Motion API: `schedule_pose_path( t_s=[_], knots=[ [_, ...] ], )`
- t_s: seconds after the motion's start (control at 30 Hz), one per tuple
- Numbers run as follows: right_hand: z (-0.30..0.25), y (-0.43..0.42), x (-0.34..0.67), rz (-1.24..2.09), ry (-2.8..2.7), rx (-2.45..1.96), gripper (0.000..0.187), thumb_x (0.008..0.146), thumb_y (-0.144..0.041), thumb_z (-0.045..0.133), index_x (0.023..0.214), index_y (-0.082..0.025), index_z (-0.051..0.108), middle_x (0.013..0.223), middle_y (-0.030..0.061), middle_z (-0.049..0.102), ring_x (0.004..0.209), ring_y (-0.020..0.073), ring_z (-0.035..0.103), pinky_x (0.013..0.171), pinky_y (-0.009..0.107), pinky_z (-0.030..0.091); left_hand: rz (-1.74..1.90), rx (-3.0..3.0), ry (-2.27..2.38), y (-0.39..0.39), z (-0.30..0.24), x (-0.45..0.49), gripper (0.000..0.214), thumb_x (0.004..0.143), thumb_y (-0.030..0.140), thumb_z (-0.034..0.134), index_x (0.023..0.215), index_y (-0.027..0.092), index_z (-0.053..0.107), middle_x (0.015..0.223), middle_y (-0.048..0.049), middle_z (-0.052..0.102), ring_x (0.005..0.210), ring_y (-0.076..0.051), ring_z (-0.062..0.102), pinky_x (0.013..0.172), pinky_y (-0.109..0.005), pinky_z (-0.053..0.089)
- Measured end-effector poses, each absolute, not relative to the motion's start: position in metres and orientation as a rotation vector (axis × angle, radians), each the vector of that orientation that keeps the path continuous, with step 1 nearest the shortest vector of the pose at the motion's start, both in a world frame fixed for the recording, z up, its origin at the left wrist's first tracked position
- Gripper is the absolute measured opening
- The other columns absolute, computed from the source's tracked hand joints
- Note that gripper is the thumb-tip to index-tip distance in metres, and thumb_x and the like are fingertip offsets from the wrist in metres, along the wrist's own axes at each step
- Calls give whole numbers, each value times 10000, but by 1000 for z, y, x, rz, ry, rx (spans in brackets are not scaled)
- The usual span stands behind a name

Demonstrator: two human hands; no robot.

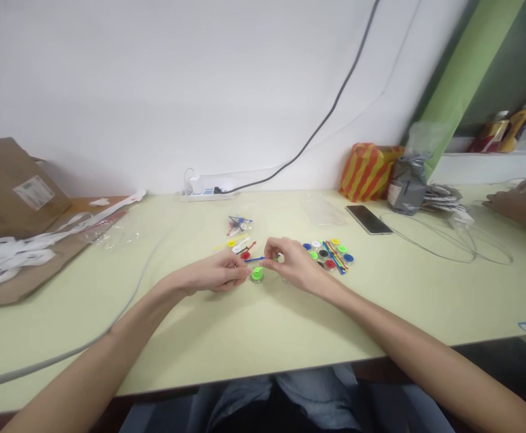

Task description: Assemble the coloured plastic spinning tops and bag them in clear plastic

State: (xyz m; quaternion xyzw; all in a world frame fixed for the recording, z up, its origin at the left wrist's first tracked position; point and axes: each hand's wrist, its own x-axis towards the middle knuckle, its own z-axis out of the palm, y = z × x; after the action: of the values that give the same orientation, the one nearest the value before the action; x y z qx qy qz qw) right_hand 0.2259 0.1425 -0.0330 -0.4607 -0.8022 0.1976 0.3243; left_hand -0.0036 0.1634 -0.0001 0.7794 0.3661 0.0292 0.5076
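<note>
Green disc (pixel 256 275), one; left fingers (pixel 239 274), right fingers (pixel 270 264) curled beside it, grip unclear; one phone (pixel 369 219).

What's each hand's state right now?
Left hand: fingers curled beside the green disc; whether they grip it cannot be told.
Right hand: fingers bent near it; whether they hold anything cannot be told.

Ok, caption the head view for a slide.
Left hand and right hand flank a green piece on a table, coloured discs nearby.
</note>
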Motion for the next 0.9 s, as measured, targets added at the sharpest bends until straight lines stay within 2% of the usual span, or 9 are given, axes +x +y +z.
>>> schedule_pose_path(
  t_s=[0.23,0.47,0.57,0.73,0.9],
  knots=[
    [-54,148,219,403,-2228,-1383,113,925,-269,691,881,-195,617,801,13,606,823,171,532,703,258,290,37,1946,1032,171,-22,3,484,890,534,571,584,172,472,483,20,389,417,-95,297,425,-233,203],
    [-38,147,220,380,-2138,-1257,132,939,-281,662,877,-195,584,849,13,640,824,162,549,718,256,330,131,1844,995,168,-4,-5,519,894,590,576,608,181,434,483,38,330,409,-77,230,412,-234,140],
    [-35,159,219,524,-2055,-1214,160,920,-277,664,832,-180,572,800,2,643,746,139,557,681,241,351,235,1778,1043,172,-5,-7,525,894,562,584,586,185,388,486,47,287,425,-69,186,427,-241,115],
    [-45,189,214,890,-1958,-1208,185,842,-294,708,793,-164,585,636,-24,602,575,110,513,560,219,327,283,1728,1168,181,-19,-8,475,842,504,614,568,194,379,470,46,296,405,-74,224,415,-242,128],
    [-48,200,213,1068,-1907,-1203,205,817,-308,716,767,-157,586,612,-25,591,543,95,485,521,208,298,309,1698,1253,181,-18,-7,461,804,508,634,574,201,378,459,55,308,383,-74,246,386,-225,162]
  ],
)
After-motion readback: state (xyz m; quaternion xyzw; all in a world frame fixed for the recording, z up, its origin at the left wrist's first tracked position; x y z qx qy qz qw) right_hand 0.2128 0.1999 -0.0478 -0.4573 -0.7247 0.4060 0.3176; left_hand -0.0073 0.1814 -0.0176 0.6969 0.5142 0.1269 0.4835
